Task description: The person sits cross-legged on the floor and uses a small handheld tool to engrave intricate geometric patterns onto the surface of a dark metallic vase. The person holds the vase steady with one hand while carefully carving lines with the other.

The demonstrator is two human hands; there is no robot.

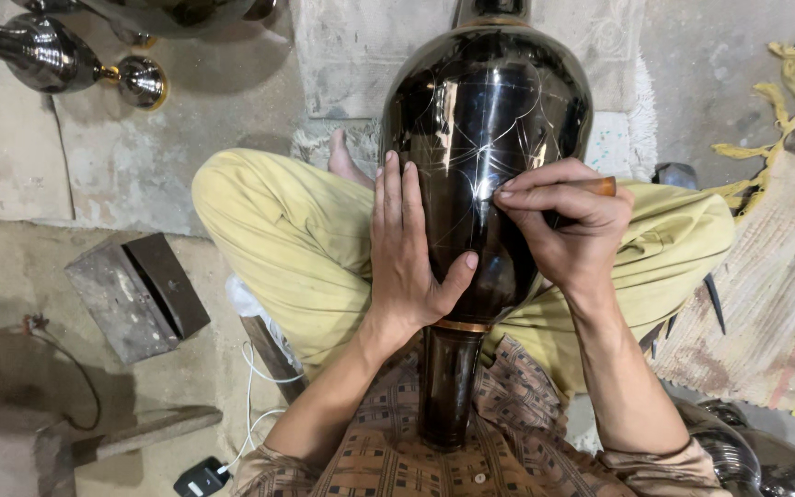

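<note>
The large black metal vase (480,138) is laid across the lap, neck near the body and belly pointing far, over the yellow trousers (296,230). The left hand (407,248) is spread flat against the left flank of the vase, fingers extended and thumb hooked under the curve; nothing is gripped, the vase is only steadied. The right hand (568,221) is closed around a wooden-handled engraving tool (600,186), whose tip is set on the belly among fine scratched lines.

For clean lines, the vase should be kept from rolling by firm palm pressure, and the tool guided in short, light strokes with the fingers braced on the surface. A metal block (135,294) lies on the floor at left; further vases (48,51) lie far left.
</note>
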